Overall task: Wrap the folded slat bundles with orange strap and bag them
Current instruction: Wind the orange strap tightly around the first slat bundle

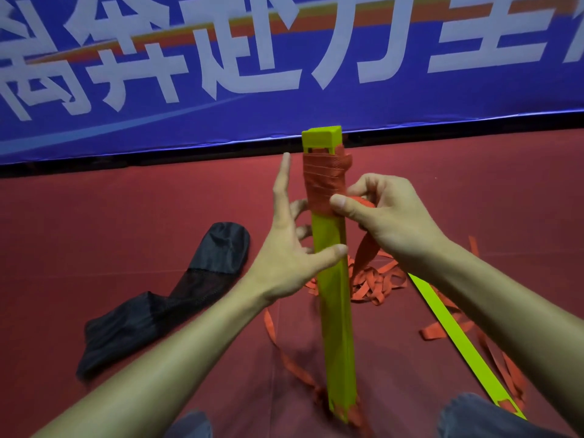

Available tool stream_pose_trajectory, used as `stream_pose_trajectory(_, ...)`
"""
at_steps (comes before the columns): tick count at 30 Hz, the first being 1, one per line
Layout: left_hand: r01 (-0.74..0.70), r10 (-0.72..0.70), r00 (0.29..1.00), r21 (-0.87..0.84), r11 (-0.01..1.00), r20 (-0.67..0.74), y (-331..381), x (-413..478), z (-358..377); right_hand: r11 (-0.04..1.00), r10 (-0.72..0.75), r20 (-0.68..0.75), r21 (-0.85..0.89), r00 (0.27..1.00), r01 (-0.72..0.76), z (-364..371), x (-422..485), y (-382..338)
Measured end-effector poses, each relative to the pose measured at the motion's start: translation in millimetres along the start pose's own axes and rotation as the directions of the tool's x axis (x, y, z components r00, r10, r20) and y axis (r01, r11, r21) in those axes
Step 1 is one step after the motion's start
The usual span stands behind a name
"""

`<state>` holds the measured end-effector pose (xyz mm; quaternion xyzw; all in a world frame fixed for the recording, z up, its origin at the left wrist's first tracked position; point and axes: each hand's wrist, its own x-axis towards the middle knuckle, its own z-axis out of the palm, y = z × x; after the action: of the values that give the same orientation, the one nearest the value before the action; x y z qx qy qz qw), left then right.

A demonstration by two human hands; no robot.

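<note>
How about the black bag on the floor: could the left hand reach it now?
Probably yes. The black bag lies left of the left hand with nothing between, but that hand holds the slat bundle and must let go first.

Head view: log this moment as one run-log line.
stage: wrapping | slat bundle: upright, top wrapped | left hand: steadies bundle | right hand: pinches orange strap | black bag: lying on floor
</note>
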<state>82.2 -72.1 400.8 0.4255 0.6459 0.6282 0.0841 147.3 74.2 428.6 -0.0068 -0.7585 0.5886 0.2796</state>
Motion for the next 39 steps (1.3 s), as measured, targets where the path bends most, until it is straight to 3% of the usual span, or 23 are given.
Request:
stream_pose_trajectory(5,-0.014,0.047,0.991,0.251,0.968,-0.129,-6,6,11,0.992,-0.023,-0.162,-0.126,0.987,0.002,13,0,2)
stream_pose_trajectory(8,-0.014,0.068,0.984,0.312,0.95,-0.164,-5,7,8,0.989,-0.015,-0.177,-0.146,0.984,-0.011,12,1,2)
stream_pose_trajectory(14,0.016,0.022,0.987,0.241,0.97,-0.156,-6,10,-3,0.979,-0.065,-0.018,-0.194,0.998,0.06,-6,5,1)
stream_pose_trajectory(18,0.046,-0.038,0.995,0.081,0.996,-0.095,-8,6,-9,0.968,-0.077,-0.015,-0.242,0.997,0.071,-18,6,6)
stream_pose_trajectory(28,0.021,-0.013,0.997,-0.098,0.995,0.08,-9,1,-9,0.986,-0.107,0.024,-0.129,0.994,0.109,-17,5,7)
stream_pose_trajectory(31,0.086,-0.06,0.989,-0.189,0.978,0.136,-11,1,-12,0.995,-0.063,0.094,-0.072,0.994,0.07,-16,5,6)
stream_pose_trajectory(36,0.171,-0.114,0.967,-0.25,0.953,0.227,-12,2,-17,0.998,0.052,0.326,0.003,0.944,-0.056,-12,-2,-2)
stream_pose_trajectory(39,0.185,-0.133,0.971,-0.277,0.943,0.197,-14,3,-17,0.996,0.066,0.295,0.036,0.953,-0.08,-6,-4,-4)
